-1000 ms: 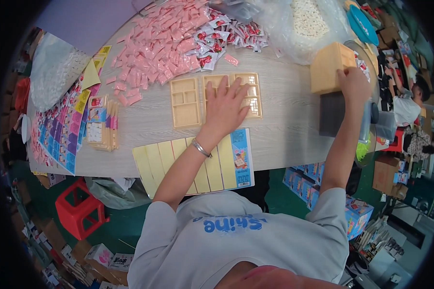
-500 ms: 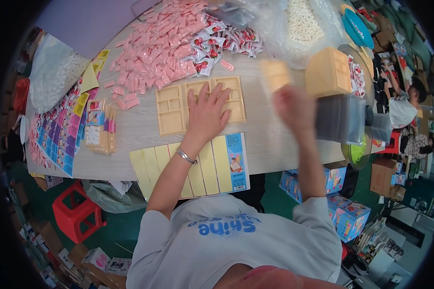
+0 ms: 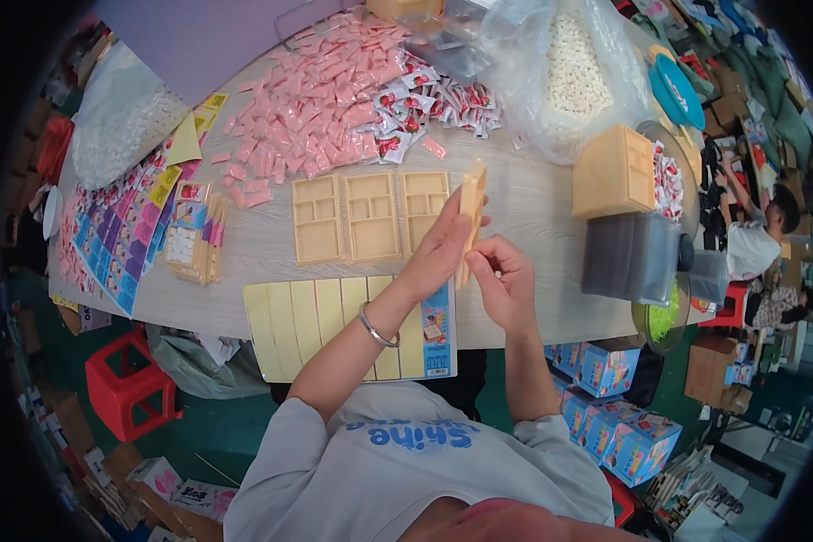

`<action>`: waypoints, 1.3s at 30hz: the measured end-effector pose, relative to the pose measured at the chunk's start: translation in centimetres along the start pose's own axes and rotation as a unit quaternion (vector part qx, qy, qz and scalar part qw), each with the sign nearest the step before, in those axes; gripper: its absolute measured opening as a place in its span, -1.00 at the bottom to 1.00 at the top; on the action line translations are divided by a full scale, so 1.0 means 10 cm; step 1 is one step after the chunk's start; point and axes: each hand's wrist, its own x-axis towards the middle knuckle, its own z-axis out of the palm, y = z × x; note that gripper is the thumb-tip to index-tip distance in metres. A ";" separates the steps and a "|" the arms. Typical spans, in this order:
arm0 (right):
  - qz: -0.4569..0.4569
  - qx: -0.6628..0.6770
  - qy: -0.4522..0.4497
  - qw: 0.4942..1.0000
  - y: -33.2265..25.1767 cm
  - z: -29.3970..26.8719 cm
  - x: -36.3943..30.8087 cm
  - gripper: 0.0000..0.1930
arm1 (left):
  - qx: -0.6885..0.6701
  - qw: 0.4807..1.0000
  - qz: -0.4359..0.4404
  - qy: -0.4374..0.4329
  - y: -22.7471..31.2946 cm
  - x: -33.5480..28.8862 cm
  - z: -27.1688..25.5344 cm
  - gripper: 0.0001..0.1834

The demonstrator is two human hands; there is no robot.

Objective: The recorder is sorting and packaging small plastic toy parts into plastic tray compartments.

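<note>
Between my two hands, beige compartment trays stand nearly edge-on; I cannot tell exactly how many. My left hand wraps round their left side. At the lower end, my right hand pinches them between thumb and fingers. Three beige trays lie in a row on the table: a left one, a middle one and a right one, partly covered by my left hand. Nearer to me, a sheet of yellow strips with a blue printed end lies at the table edge.
Pink sachets are heaped at the back beside white strawberry-print packets. A tray stack, dark plastic containers and a bag of white pieces stand right. Filled trays sit left. A red stool is below.
My left hand has lifted off the trays on the table and moved right. My right hand has brought its tray inward, and both hands now hold it.
</note>
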 end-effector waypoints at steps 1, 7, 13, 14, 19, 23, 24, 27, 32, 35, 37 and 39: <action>-0.002 0.002 -0.003 1.000 0.05 0.00 -0.01 -0.90 | -0.019 1.000 -0.016 -0.011 -0.05 -0.04 0.00 -0.31; 0.008 0.099 0.022 0.995 0.25 0.14 0.01 -0.90 | 0.027 0.998 -0.048 0.017 -0.04 -0.12 0.03 -0.22; 0.006 0.052 -0.017 0.998 0.23 0.14 -0.03 -0.92 | 0.065 0.994 -0.022 0.089 -0.13 -0.12 0.01 -0.27; 0.022 0.094 -0.018 0.995 0.24 0.15 -0.04 -0.91 | 0.055 0.994 -0.030 0.092 -0.12 -0.14 0.02 -0.27; 0.043 0.185 -0.014 0.982 0.20 0.19 -0.07 -0.91 | 0.059 0.993 -0.013 0.103 -0.24 -0.17 -0.05 -0.33; 0.041 0.166 0.030 0.985 0.19 0.21 -0.12 -0.89 | 0.364 0.893 0.160 0.211 0.12 -0.25 0.04 -0.55; 0.029 0.125 0.047 0.991 0.18 0.22 -0.13 -0.89 | 0.364 0.893 0.160 0.210 0.18 -0.27 0.00 -0.55; 0.025 0.101 0.025 0.994 0.10 0.24 -0.15 -0.87 | 0.384 0.894 0.157 0.169 0.33 -0.35 -0.05 -0.81; 0.011 0.093 -0.006 0.996 0.05 0.27 -0.18 -0.88 | 0.229 0.956 0.113 0.147 0.43 -0.38 -0.14 -0.89; 0.003 0.080 -0.017 0.997 0.03 0.26 -0.19 -0.89 | 0.238 0.957 0.114 0.124 0.49 -0.43 -0.18 -0.88; 0.000 0.074 -0.025 0.997 0.00 0.26 -0.19 -0.90 | 0.234 0.959 0.111 0.116 0.53 -0.45 -0.20 -0.87; -0.007 0.069 -0.036 0.997 -0.01 0.28 -0.20 -0.90 | 0.230 0.961 0.108 0.111 0.54 -0.47 -0.24 -0.86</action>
